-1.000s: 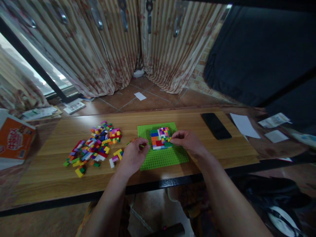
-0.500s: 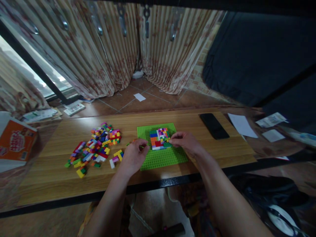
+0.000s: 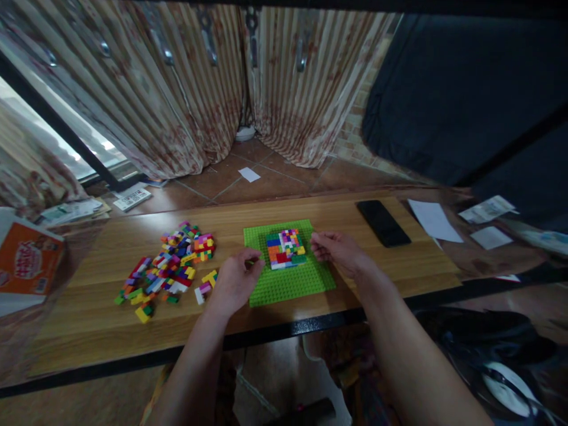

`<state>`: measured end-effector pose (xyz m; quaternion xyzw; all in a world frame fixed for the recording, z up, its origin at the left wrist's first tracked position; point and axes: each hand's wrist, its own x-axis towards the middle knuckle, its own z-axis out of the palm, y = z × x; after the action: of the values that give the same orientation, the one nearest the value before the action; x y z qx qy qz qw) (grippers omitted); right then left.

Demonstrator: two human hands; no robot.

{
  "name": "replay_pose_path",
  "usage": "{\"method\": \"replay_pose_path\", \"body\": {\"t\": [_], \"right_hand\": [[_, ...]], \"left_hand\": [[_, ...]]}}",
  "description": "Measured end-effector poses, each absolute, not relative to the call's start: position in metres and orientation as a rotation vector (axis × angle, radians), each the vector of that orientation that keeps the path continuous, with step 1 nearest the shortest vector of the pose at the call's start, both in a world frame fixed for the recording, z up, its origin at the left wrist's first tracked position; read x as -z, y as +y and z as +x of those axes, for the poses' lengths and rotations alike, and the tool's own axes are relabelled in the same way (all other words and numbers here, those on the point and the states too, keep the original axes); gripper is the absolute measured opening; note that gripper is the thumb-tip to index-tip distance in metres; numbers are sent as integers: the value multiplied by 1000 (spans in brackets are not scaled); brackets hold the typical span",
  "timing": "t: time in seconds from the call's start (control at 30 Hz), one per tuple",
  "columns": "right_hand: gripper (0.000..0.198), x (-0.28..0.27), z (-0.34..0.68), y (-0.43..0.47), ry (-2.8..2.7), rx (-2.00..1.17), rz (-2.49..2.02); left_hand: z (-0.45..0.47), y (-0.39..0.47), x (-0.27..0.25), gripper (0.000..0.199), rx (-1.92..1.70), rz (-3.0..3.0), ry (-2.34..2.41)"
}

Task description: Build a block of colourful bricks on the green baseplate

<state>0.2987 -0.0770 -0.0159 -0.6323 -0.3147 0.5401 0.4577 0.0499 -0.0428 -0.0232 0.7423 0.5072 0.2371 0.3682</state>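
A block build of many colours [image 3: 279,258] sits on a bright green baseplate [image 3: 288,288], with white, orange, blue, red and yellow bricks showing. My left hand [image 3: 237,277] hovers at the baseplate's left edge, fingers curled and a gap between thumb and forefinger; no brick shows in it. Over the baseplate's right edge is my right hand [image 3: 341,253], loosely bent and apart from the build, with nothing visible at its fingertips. Left of my left hand lie a few joined yellow, purple and white bricks [image 3: 205,288].
A heap of loose bricks [image 3: 171,266] spreads over the left part of the wooden table [image 3: 89,331]. A black phone [image 3: 384,223] and a white paper sheet [image 3: 433,220] lie to the right. An orange and white box [image 3: 29,260] stands beyond the table's left end.
My right hand has drawn back to the right, off the build, where a yellow brick and a green brick now show uncovered. My left hand has barely moved; the view has shifted slightly.
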Motion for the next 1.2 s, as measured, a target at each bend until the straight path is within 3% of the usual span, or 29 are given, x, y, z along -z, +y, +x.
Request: {"method": "replay_pose_path", "body": {"t": [0.37, 0.73, 0.9, 1.1, 1.2], "right_hand": [[44, 28, 287, -74, -1289, -966, -1827], [40, 25, 283, -77, -1312, -870, -1899], [46, 23, 285, -77, -1153, -915, -1822], [36, 10, 259, -80, -1138, -435, -1606], [30, 3, 229, -87, -1264, -408, -1486]], "left_hand": [[49, -48, 20, 16, -634, 1910, 1322], [47, -51, 15, 15, -687, 1891, 1315], [31, -42, 12, 14, -920, 1733, 1308], [4, -30, 1, 18, -1466, 1175, 1308], [-6, -30, -7, 22, -1636, 945, 1283]]}}
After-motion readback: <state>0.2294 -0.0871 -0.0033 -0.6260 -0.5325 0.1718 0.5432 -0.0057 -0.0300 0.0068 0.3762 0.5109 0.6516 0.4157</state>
